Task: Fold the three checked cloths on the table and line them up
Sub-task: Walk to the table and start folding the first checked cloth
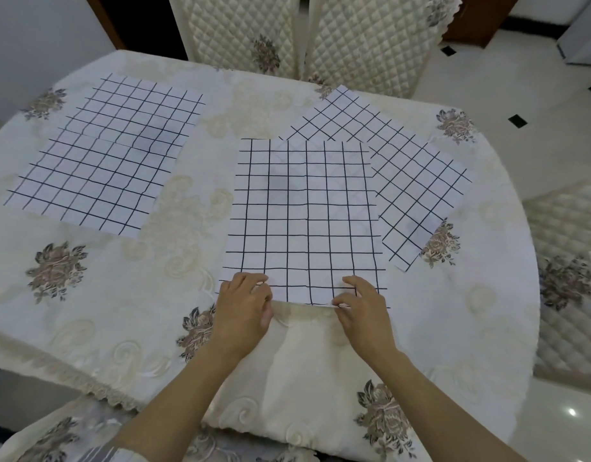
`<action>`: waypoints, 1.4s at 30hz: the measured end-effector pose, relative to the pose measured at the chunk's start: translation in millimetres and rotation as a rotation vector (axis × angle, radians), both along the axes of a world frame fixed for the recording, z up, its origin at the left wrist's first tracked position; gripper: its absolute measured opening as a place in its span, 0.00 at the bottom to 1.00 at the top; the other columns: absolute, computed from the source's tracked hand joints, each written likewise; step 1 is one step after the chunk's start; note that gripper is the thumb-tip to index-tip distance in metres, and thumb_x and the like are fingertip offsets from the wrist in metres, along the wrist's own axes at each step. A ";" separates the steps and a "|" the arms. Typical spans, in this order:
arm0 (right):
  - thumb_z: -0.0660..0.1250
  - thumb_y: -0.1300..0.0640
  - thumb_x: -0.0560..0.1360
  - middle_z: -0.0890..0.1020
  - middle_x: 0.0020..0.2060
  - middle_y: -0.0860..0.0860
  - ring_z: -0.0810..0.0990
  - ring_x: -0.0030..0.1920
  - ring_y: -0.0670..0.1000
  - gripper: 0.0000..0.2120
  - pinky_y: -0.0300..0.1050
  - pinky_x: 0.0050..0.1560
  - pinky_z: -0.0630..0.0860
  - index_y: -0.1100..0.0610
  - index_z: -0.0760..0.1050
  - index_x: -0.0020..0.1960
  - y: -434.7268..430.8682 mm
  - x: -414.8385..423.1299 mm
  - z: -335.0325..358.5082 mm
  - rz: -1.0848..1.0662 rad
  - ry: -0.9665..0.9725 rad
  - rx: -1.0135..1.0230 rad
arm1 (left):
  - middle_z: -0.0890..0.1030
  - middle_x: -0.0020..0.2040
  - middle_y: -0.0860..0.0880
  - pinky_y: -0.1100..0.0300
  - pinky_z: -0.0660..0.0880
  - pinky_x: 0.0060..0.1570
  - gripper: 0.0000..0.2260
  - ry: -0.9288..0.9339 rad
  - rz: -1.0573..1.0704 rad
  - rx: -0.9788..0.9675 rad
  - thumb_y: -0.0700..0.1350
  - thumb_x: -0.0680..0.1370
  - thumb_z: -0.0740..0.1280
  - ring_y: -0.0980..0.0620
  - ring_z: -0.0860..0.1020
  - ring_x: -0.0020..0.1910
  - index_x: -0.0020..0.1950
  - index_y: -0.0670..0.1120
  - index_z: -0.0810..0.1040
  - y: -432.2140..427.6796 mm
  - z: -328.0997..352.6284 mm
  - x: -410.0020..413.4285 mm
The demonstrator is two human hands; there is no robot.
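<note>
Three white cloths with a dark grid lie flat on the table. The left cloth [104,155] lies spread out by itself. The middle cloth [304,211] lies unfolded in front of me and overlaps the right cloth [417,181], which is turned at an angle beneath it. My left hand [245,308] pinches the near edge of the middle cloth close to its left corner. My right hand [362,308] pinches the same near edge close to its right corner. That edge is slightly raised off the tablecloth.
The round table [120,295] wears a cream embroidered tablecloth with flower motifs. Two quilted chair backs [370,38] stand at the far side, another chair [567,261] at the right. The table's near edge is just below my hands.
</note>
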State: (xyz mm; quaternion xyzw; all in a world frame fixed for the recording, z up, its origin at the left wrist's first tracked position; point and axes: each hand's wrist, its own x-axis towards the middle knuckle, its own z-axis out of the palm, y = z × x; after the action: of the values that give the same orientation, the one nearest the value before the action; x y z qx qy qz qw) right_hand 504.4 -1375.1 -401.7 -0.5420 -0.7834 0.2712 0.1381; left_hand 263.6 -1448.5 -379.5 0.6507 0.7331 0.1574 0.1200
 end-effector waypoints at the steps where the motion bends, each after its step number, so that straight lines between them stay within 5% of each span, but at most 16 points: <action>1: 0.74 0.62 0.70 0.76 0.62 0.49 0.75 0.63 0.53 0.07 0.48 0.60 0.69 0.50 0.81 0.42 0.8 1.7 1.4 0.000 0.004 0.006 | 0.80 0.53 0.53 0.55 0.66 0.47 0.05 -0.007 0.001 0.004 0.40 0.69 0.71 0.47 0.75 0.54 0.41 0.48 0.77 -0.8 1.3 -1.8; 6: 0.75 0.64 0.69 0.79 0.60 0.53 0.78 0.60 0.55 0.07 0.55 0.57 0.75 0.53 0.82 0.42 -1.9 13.0 11.8 -0.019 0.010 0.049 | 0.81 0.53 0.52 0.57 0.66 0.49 0.05 -0.028 -0.020 0.093 0.46 0.72 0.62 0.49 0.75 0.55 0.40 0.48 0.78 -8.0 10.4 -10.8; 13: 0.74 0.61 0.72 0.79 0.61 0.53 0.78 0.61 0.57 0.03 0.57 0.59 0.75 0.55 0.83 0.45 -17.3 37.8 12.4 -0.057 -0.057 0.073 | 0.83 0.51 0.52 0.55 0.69 0.46 0.09 -0.044 0.021 0.135 0.48 0.71 0.62 0.49 0.76 0.53 0.38 0.48 0.80 -25.9 13.5 -31.8; 23: 0.70 0.57 0.75 0.77 0.58 0.46 0.75 0.59 0.47 0.03 0.50 0.59 0.73 0.52 0.80 0.43 -43.0 59.0 25.3 -0.137 0.045 -0.010 | 0.83 0.51 0.51 0.51 0.71 0.45 0.12 -0.001 0.006 0.098 0.51 0.74 0.61 0.46 0.78 0.53 0.39 0.48 0.81 -46.4 12.8 -53.8; 34: 0.71 0.55 0.75 0.77 0.56 0.46 0.74 0.59 0.48 0.03 0.49 0.62 0.70 0.54 0.81 0.46 -82.8 78.6 38.3 -0.029 -0.012 -0.145 | 0.81 0.54 0.54 0.53 0.70 0.50 0.12 -0.076 -0.075 0.090 0.55 0.75 0.61 0.52 0.75 0.57 0.40 0.51 0.79 -90.1 16.6 -69.8; 42: 0.71 0.58 0.75 0.80 0.53 0.49 0.77 0.56 0.50 0.03 0.42 0.58 0.70 0.57 0.82 0.47 -61.6 70.6 53.8 -0.102 0.054 -0.006 | 0.82 0.53 0.51 0.50 0.72 0.49 0.07 -0.079 -0.061 0.219 0.49 0.75 0.64 0.47 0.77 0.54 0.42 0.48 0.80 -65.8 30.4 -73.3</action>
State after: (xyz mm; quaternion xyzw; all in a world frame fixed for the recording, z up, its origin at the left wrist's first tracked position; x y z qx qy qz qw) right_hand 575.0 -1436.7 -347.8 -0.5742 -0.7498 0.2806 0.1712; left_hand 190.3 -1514.2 -349.1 0.6753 0.6860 0.2583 0.0819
